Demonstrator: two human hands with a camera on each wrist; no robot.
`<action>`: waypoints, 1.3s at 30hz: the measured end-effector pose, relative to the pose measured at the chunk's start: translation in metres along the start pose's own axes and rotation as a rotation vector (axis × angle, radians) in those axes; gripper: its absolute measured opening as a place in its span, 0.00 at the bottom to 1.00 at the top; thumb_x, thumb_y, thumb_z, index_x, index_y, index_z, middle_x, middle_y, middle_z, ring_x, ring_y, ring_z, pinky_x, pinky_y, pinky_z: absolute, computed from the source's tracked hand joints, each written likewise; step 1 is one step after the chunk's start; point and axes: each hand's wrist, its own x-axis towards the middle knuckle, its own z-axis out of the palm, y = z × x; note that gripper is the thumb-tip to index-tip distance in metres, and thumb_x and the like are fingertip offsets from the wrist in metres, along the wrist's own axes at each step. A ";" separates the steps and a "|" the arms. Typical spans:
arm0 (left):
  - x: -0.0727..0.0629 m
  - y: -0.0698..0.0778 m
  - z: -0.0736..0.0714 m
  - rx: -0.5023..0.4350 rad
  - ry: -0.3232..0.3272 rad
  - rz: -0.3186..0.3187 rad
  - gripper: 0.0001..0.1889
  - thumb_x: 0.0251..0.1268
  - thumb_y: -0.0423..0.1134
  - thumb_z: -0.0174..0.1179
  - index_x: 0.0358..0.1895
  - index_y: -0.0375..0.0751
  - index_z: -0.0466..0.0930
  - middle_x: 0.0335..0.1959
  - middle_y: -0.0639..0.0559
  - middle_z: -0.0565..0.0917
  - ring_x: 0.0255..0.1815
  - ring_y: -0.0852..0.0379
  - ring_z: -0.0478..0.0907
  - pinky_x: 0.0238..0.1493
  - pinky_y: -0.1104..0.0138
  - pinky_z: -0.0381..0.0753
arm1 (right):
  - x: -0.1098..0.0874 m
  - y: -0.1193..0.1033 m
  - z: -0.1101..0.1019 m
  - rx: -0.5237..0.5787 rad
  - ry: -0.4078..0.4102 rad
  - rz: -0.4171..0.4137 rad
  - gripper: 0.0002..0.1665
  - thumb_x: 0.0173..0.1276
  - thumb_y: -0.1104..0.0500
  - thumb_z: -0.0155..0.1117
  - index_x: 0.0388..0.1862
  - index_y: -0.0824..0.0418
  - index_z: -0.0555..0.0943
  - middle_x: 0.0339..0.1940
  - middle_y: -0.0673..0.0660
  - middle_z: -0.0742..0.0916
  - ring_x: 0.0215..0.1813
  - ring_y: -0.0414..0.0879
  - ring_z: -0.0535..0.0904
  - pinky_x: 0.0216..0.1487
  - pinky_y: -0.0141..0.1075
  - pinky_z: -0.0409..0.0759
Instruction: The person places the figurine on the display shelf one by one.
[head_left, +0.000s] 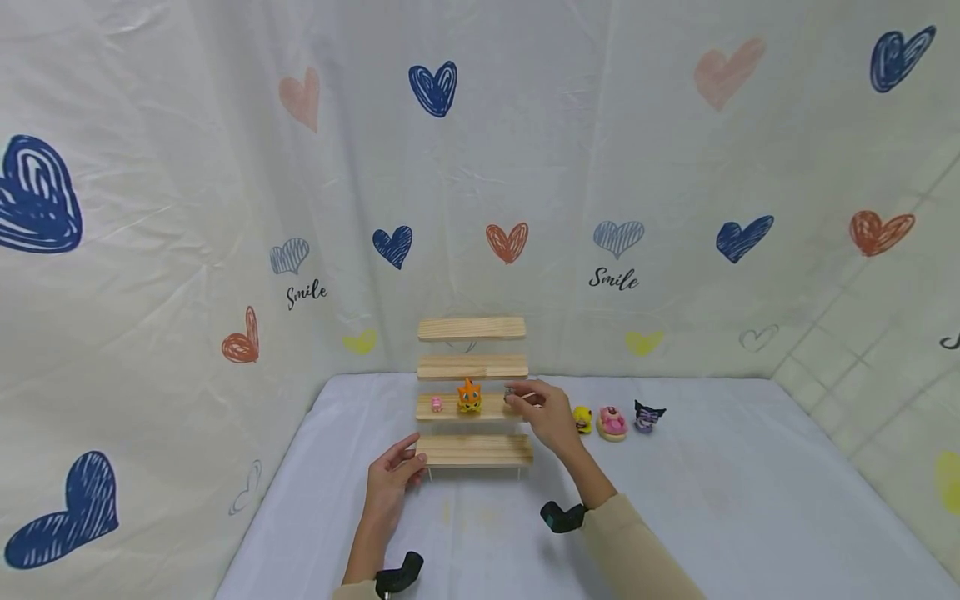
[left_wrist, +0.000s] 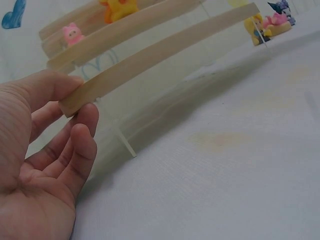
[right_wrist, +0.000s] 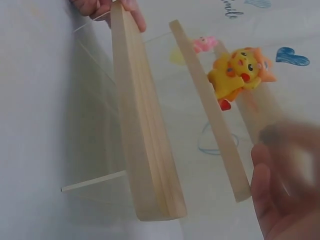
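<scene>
A tiered wooden display rack [head_left: 474, 451] with thin light legs stands on the table. My left hand [head_left: 393, 477] pinches the left end of its lowest board [left_wrist: 165, 54] between thumb and fingers. On the board above sit a small pink figurine [head_left: 437, 404] at the left and an orange-and-yellow figurine [head_left: 469, 397] in the middle. At that board's right end, my right hand [head_left: 546, 410] pinches a small greyish figurine [head_left: 509, 392] between thumb and fingers. Most of this figurine is hidden by the fingers, and it is a dark blur in the right wrist view.
Right of the rack, on the white tablecloth [head_left: 720, 500], stand a yellow figurine [head_left: 582, 419], a pink figurine on a round tan base [head_left: 612, 424] and a purple-and-black figurine [head_left: 647, 416]. A white curtain [head_left: 480, 167] with printed hearts hangs behind.
</scene>
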 end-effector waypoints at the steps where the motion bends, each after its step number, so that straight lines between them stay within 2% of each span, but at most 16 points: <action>1: 0.000 0.000 0.000 0.000 0.001 0.001 0.29 0.58 0.36 0.75 0.65 0.42 0.81 0.43 0.48 0.85 0.34 0.56 0.84 0.33 0.69 0.83 | 0.001 0.001 0.001 -0.004 0.002 0.005 0.14 0.70 0.58 0.70 0.53 0.58 0.88 0.44 0.61 0.89 0.39 0.47 0.85 0.34 0.31 0.84; 11: 0.001 -0.001 0.000 -0.001 0.005 0.007 0.29 0.58 0.37 0.75 0.65 0.40 0.80 0.44 0.46 0.84 0.33 0.57 0.84 0.33 0.69 0.83 | 0.004 0.002 0.008 -0.074 0.021 0.041 0.13 0.69 0.57 0.72 0.52 0.53 0.89 0.44 0.56 0.89 0.42 0.47 0.84 0.39 0.31 0.83; 18: -0.001 0.001 0.001 -0.001 0.010 0.000 0.28 0.58 0.36 0.75 0.64 0.43 0.81 0.44 0.48 0.85 0.33 0.56 0.84 0.33 0.69 0.83 | 0.005 0.002 0.010 -0.108 0.017 0.031 0.13 0.68 0.59 0.72 0.52 0.53 0.89 0.43 0.56 0.90 0.43 0.48 0.85 0.40 0.32 0.83; 23: -0.001 0.001 0.000 0.004 0.004 0.009 0.29 0.58 0.36 0.75 0.65 0.40 0.80 0.44 0.46 0.85 0.33 0.57 0.84 0.33 0.69 0.83 | 0.005 0.004 0.010 -0.119 0.013 0.029 0.14 0.67 0.60 0.73 0.51 0.55 0.89 0.43 0.56 0.90 0.42 0.47 0.85 0.40 0.32 0.82; 34: -0.002 0.002 0.001 -0.007 -0.001 0.009 0.29 0.58 0.36 0.75 0.65 0.39 0.80 0.43 0.47 0.85 0.33 0.57 0.84 0.32 0.69 0.82 | 0.005 0.003 0.010 -0.164 0.007 0.042 0.12 0.67 0.59 0.73 0.49 0.54 0.90 0.43 0.56 0.91 0.43 0.48 0.86 0.46 0.41 0.85; 39: -0.003 0.002 0.001 -0.012 -0.005 0.008 0.29 0.59 0.35 0.74 0.65 0.38 0.80 0.44 0.46 0.85 0.33 0.57 0.83 0.33 0.69 0.82 | 0.006 0.003 0.010 -0.171 0.005 0.044 0.11 0.67 0.59 0.73 0.48 0.54 0.90 0.42 0.55 0.91 0.42 0.47 0.85 0.46 0.41 0.84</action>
